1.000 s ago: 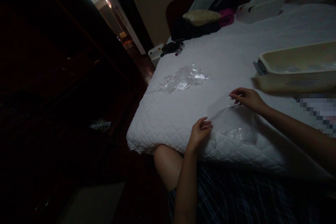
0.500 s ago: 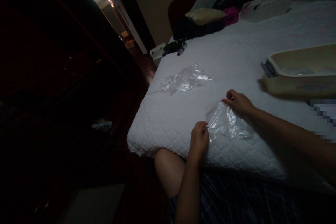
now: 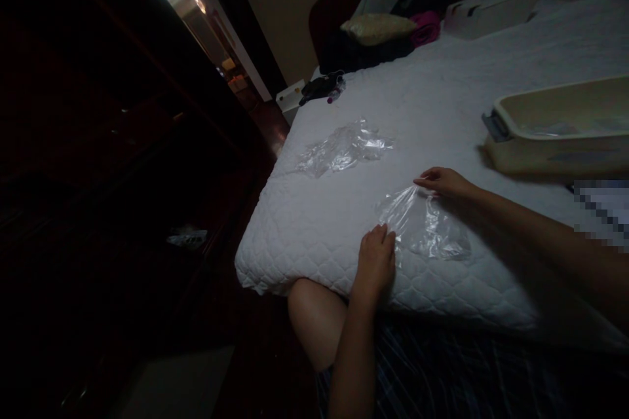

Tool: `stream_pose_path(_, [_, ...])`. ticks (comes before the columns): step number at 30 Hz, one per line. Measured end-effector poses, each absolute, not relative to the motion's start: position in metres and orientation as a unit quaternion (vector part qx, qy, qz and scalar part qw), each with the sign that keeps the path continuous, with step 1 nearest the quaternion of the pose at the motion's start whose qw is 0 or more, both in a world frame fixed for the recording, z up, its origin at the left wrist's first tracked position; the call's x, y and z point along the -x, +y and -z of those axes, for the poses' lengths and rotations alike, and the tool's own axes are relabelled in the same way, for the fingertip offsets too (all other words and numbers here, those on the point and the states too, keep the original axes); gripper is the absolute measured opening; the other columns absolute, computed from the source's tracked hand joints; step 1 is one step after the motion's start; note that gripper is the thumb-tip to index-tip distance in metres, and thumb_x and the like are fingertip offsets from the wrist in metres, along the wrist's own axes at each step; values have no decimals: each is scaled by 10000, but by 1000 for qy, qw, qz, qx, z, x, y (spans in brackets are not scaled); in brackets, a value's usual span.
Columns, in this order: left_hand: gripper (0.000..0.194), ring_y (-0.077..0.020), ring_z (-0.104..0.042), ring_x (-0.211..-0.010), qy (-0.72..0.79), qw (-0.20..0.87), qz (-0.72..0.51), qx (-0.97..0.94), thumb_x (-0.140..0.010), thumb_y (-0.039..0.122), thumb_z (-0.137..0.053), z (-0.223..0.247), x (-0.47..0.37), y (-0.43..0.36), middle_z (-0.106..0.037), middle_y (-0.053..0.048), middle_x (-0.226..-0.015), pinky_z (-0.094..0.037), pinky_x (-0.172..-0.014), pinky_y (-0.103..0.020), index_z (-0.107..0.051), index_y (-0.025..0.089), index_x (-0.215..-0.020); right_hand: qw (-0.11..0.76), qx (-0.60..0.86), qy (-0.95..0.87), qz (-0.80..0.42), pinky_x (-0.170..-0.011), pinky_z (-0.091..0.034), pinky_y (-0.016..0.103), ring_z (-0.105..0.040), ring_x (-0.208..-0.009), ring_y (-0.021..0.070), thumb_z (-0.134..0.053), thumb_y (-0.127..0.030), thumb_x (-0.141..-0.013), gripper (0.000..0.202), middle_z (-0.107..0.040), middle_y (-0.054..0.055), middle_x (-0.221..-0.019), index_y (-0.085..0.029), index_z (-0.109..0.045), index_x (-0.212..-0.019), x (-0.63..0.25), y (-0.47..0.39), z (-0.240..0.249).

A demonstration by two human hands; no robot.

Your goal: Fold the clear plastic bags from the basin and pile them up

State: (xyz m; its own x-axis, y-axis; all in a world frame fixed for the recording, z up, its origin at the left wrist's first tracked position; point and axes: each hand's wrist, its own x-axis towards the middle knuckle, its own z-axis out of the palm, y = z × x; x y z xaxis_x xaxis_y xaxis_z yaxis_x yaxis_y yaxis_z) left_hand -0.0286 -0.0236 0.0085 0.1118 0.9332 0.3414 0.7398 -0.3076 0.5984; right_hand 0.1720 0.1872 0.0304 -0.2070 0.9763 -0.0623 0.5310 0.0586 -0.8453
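Note:
A clear plastic bag (image 3: 432, 229) lies crinkled near the front edge of the bed. My right hand (image 3: 445, 182) pinches its upper edge between thumb and fingertips, drawing the film into creases. At the bag's lower left side, my left hand (image 3: 377, 255) rests with its back up and its fingers laid down against the bag and mattress. Farther off to the left, another crumpled clear plastic bag (image 3: 344, 149) is spread on the white quilted bed cover (image 3: 314, 229).
A cream plastic bin (image 3: 565, 154) with a grey latch stands on the right. Toward the headboard are a beige pillow (image 3: 378, 29), a magenta cloth (image 3: 425, 27) and a white box (image 3: 491, 10). Dark items (image 3: 322, 86) lie at the far left corner.
My left hand has gone from pinching the bag's edge to lying flatter with its fingers down. My right hand still pinches the bag, which looks more spread toward the left.

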Motion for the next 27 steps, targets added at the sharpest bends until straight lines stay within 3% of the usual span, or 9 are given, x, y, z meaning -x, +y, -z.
stream_pose_path(3, [426,-306,-458,-1297,576,128,-328,-738,-818,66,-513,-8,28,-24,-519,-148,-1361,-367,-1081,-531,-555,210,-1217,338,547,-693,-326,-732,-509,388,-624,-817,230,-724,-607,-598,564,-649,124,-1021,-179,-638,-955,-164,178,-40])
stream_pose_path(5, [419,-309,-458,-1296,577,119,-319,-742,-816,69,-523,-8,27,-23,-519,-161,-1356,-371,-1082,-525,-555,193,-1215,366,527,-716,-275,-786,-513,413,-618,-897,252,-688,-600,-661,557,-611,142,-1096,-177,-637,-1021,-155,167,-45])
stream_pose_path(10, [375,-278,-462,-1294,595,54,-271,-755,-864,115,-506,-8,26,-24,-524,-157,-1345,-405,-1073,-486,-527,163,-1235,408,442,-786,-144,-896,-475,472,-567,-1038,288,-537,-437,-840,335,-593,133,-1049,-190,-625,-1050,-145,138,-49])
stream_pose_path(18, [400,-243,-356,-1385,608,22,-197,-769,-921,221,-450,-21,23,-22,-408,-126,-1476,-359,-1123,-453,-474,152,-1314,223,317,-919,-74,-839,-503,409,-617,-956,250,-445,-280,-895,293,-629,152,-1082,-167,-644,-1077,-159,77,-29])
stream_pose_path(22, [441,-218,-343,-1397,614,40,-133,-777,-962,272,-376,-19,22,-20,-432,-95,-1469,-278,-1169,-466,-401,149,-1385,209,313,-926,-30,-879,-490,443,-612,-1035,279,-451,-314,-911,343,-631,179,-1162,-145,-639,-1142,-177,68,-15])
stream_pose_path(27, [451,-213,-335,-1401,624,30,-112,-772,-975,305,-354,-16,21,-20,-396,-92,-1493,-272,-1173,-446,-400,144,-1393,223,342,-912,-27,-943,-468,491,-584,-1115,289,-443,-375,-923,383,-609,155,-1249,-172,-626,-1192,-221,73,0])
